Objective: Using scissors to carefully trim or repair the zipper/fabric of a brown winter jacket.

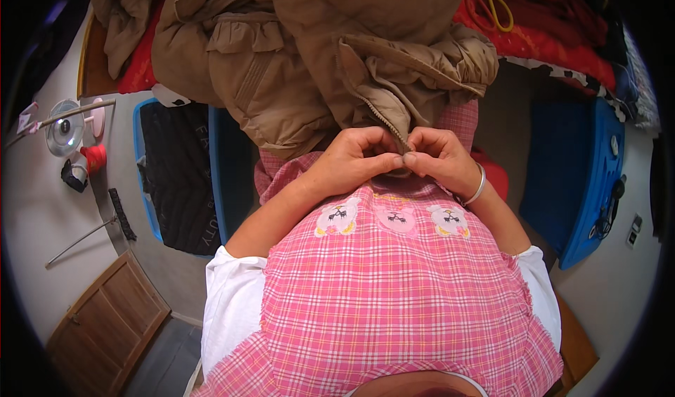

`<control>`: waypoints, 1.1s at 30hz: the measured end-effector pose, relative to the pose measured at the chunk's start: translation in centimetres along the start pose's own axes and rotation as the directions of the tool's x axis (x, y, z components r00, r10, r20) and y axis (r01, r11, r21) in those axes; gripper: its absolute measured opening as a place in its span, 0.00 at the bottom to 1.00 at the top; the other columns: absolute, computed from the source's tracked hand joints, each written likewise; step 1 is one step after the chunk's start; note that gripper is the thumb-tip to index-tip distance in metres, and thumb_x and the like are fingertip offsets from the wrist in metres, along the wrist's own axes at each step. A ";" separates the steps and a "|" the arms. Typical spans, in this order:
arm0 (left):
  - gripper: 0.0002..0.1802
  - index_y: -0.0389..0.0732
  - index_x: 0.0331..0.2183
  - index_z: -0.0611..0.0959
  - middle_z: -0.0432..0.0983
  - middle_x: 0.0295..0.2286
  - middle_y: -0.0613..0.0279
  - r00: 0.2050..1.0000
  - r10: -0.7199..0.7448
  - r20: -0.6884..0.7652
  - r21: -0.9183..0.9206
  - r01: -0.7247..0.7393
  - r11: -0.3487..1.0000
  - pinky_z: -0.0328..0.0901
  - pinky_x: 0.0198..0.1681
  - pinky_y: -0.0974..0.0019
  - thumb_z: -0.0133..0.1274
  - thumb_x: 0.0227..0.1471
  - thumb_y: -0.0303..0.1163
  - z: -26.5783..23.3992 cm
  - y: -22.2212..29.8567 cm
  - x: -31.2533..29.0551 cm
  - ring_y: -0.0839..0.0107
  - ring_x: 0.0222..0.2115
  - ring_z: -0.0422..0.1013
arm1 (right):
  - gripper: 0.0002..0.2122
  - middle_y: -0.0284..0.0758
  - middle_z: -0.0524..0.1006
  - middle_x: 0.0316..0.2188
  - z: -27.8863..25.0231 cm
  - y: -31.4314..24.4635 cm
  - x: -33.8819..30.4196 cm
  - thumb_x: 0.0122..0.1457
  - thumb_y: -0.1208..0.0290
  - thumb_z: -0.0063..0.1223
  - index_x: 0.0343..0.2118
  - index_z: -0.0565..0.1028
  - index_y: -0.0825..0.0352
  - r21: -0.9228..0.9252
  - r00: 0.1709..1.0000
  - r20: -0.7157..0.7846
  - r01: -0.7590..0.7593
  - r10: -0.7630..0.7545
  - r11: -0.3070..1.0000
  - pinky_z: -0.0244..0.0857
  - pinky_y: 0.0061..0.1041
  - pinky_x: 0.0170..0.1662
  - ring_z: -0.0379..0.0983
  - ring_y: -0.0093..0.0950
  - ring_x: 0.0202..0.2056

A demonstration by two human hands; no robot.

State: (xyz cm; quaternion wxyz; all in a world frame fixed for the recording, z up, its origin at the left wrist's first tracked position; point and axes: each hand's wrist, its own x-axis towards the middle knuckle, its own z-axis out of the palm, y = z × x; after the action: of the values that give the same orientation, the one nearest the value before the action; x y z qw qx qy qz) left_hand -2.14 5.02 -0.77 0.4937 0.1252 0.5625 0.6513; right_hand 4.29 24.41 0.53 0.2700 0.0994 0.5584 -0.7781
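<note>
A brown padded jacket (302, 67) lies in a heap before me, its near end draped over my lap. One of its front edges stands folded open, with a toothed zipper (380, 116) running down to my fingers. My left hand (358, 159) pinches the lower end of this zipper between thumb and fingers. From the other side my right hand (444, 159), with a silvery bangle at the wrist, grips the same end. The two thumb tips nearly meet. Fingers hide the zipper's bottom parts, so I cannot make out a slider or pin.
Red bedding (555, 42) with a yellow cord (503, 14) lies beyond the jacket at right. At left stands a blue tub (232, 179) holding a black garment (179, 179). Another blue plastic container (562, 186) is at right. A fan (65, 126) stands at far left.
</note>
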 end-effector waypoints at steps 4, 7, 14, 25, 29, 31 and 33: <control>0.08 0.33 0.26 0.78 0.74 0.21 0.61 0.977 0.199 -0.078 0.315 -0.166 0.935 0.64 0.26 0.71 0.55 0.44 0.29 0.1 -0.3 0.4 0.76 0.22 0.70 | 0.08 0.21 0.69 0.21 0.1 0.4 0.3 0.55 0.69 0.54 0.24 0.69 0.65 -0.062 1.000 0.002 0.006 -0.006 0.998 0.54 0.11 0.24 0.61 0.09 0.24; 0.09 0.33 0.23 0.76 0.71 0.18 0.55 0.918 0.387 -0.083 0.611 -0.260 0.748 0.63 0.23 0.66 0.54 0.43 0.30 0.4 -0.7 0.6 0.68 0.20 0.69 | 0.08 0.20 0.67 0.20 -0.4 1.1 0.6 0.55 0.68 0.53 0.24 0.69 0.65 -0.201 0.999 -0.006 0.042 -0.044 0.979 0.52 0.12 0.24 0.58 0.09 0.23; 0.10 0.35 0.18 0.73 0.68 0.17 0.51 0.840 0.536 -0.085 0.791 -0.271 0.549 0.61 0.19 0.59 0.50 0.43 0.31 1.2 -1.0 0.9 0.54 0.17 0.67 | 0.08 0.20 0.66 0.20 -0.3 0.9 0.7 0.56 0.69 0.52 0.25 0.70 0.66 -0.138 0.998 0.012 0.058 -0.057 0.989 0.52 0.13 0.24 0.58 0.09 0.23; 0.06 0.36 0.18 0.74 0.69 0.16 0.52 0.800 0.575 -0.169 0.708 -0.307 0.636 0.62 0.19 0.61 0.51 0.41 0.28 2.4 -1.8 -0.5 0.57 0.16 0.68 | 0.07 0.21 0.67 0.20 0.1 2.0 -0.7 0.56 0.71 0.51 0.25 0.70 0.67 -0.067 0.992 0.065 0.110 -0.106 0.992 0.53 0.12 0.24 0.58 0.09 0.23; 0.06 0.34 0.21 0.75 0.69 0.16 0.52 0.812 0.556 -0.175 0.710 -0.287 0.643 0.61 0.20 0.65 0.51 0.42 0.27 2.0 -2.3 -0.5 0.62 0.17 0.68 | 0.07 0.21 0.67 0.20 0.3 2.1 -0.3 0.57 0.71 0.50 0.25 0.70 0.66 -0.063 0.993 0.047 0.111 -0.108 0.992 0.54 0.12 0.24 0.59 0.09 0.23; 0.06 0.34 0.22 0.75 0.69 0.17 0.54 0.850 0.491 -0.190 0.643 -0.270 0.717 0.61 0.21 0.66 0.51 0.44 0.27 1.5 -1.8 -0.1 0.65 0.17 0.68 | 0.06 0.21 0.67 0.20 0.0 2.7 0.2 0.57 0.71 0.50 0.25 0.70 0.66 -0.038 0.999 0.007 0.052 -0.052 0.998 0.54 0.12 0.24 0.59 0.09 0.23; 0.08 0.34 0.25 0.77 0.72 0.19 0.61 0.881 0.422 -0.212 0.537 -0.256 0.804 0.62 0.23 0.71 0.50 0.50 0.30 1.0 -1.4 0.0 0.76 0.20 0.67 | 0.05 0.24 0.69 0.20 -0.7 3.4 0.7 0.57 0.71 0.50 0.26 0.70 0.65 0.168 0.995 -0.060 0.093 -0.084 0.981 0.57 0.13 0.25 0.61 0.12 0.22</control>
State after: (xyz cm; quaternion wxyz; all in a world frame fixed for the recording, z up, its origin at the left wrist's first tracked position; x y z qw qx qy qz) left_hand -0.71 5.52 -1.63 0.2205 0.2392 0.7505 0.5753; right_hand 5.39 24.02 -2.85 0.2107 0.1178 0.5005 -0.8314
